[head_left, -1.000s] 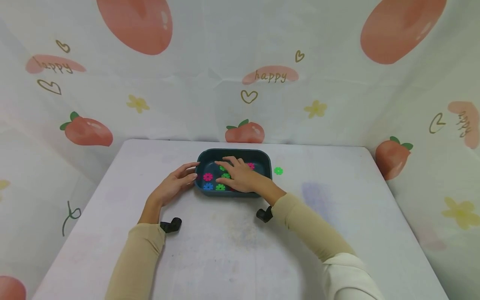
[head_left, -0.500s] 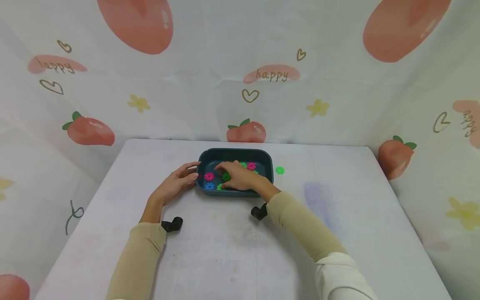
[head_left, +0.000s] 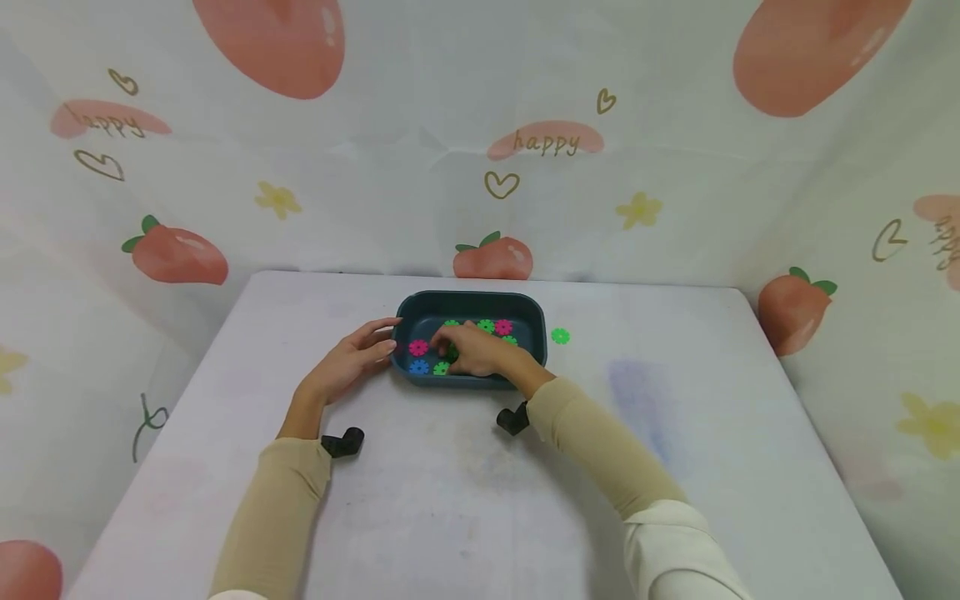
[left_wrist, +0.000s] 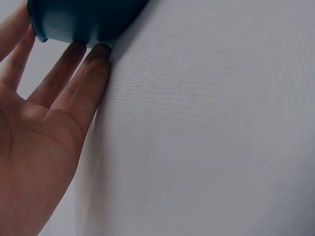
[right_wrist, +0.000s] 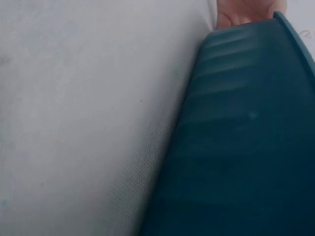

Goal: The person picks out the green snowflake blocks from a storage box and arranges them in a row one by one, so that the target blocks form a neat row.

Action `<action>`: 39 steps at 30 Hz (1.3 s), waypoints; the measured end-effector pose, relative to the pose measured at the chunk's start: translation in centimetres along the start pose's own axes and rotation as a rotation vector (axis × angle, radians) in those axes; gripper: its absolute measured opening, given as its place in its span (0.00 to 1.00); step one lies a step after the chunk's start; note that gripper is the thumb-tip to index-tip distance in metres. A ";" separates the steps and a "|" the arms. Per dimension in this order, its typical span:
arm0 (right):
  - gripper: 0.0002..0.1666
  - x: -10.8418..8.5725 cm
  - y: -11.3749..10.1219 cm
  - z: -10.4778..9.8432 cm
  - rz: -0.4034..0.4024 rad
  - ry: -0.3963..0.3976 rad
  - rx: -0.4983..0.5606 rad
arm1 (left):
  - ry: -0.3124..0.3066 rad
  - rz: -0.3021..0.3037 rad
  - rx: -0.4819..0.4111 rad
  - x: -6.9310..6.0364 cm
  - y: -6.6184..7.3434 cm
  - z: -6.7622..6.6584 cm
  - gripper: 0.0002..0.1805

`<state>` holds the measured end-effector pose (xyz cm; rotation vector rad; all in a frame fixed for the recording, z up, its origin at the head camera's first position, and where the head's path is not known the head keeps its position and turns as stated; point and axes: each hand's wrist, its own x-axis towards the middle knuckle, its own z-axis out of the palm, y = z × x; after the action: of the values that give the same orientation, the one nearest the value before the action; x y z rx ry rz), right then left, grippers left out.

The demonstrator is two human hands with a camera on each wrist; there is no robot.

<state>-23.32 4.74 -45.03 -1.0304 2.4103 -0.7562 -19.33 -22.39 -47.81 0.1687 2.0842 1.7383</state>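
Note:
A dark teal basin (head_left: 528, 310) sits on the table with several flower-shaped plastic discs in it. The left hand (head_left: 351, 362) lies against the basin's left end, fingers fairly straight, fingertips touching its wall; the left wrist view shows the same hand (left_wrist: 44, 118) beneath the rim. Inside the basin, the right hand (head_left: 480, 350) curls its fingers and thumb round a green flower-shaped disc (head_left: 452, 353), mostly in shadow. Near it lie a pink disc (head_left: 417, 347), a blue disc (head_left: 418, 367) and another green disc (head_left: 441, 367). The right wrist view shows the basin's outer wall (right_wrist: 236, 147), not the right hand.
One loose green disc (head_left: 560, 336) lies on the white table (head_left: 435, 500) right of the basin. Behind the table hangs a printed cloth (head_left: 420, 192). A black wrist mount (head_left: 343, 442) sits on the left wrist, another black mount (head_left: 513, 419) on the right.
The right hand's spread fingers have drawn together and curled down round a green disc inside the basin. The left hand stays against the basin's end.

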 end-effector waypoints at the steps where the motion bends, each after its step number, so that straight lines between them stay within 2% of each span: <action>1: 0.29 0.1 0.0 0.0 0.003 0.001 -0.003 | 0.003 0.000 0.003 0.0 0.0 -0.1 0.32; 14: 0.18 0.9 0.3 0.6 0.040 -0.046 -0.060 | 0.001 -0.001 -0.014 0.1 -0.1 0.0 0.32; 21: 0.09 0.6 -0.2 0.1 0.056 -0.047 -0.040 | 0.004 -0.002 -0.035 0.1 0.2 0.1 0.32; 31: 0.04 -0.5 -0.3 -1.1 0.056 0.040 0.125 | 0.008 -0.014 -0.037 -0.2 0.5 0.2 0.34; 39: 0.07 -1.8 -0.4 -2.1 0.069 0.140 0.196 | 0.009 -0.014 -0.032 -0.2 0.3 0.2 0.33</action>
<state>-23.11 6.56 -42.94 -0.8387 2.4141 -1.0473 -19.19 -22.23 -47.47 0.1370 2.0576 1.7670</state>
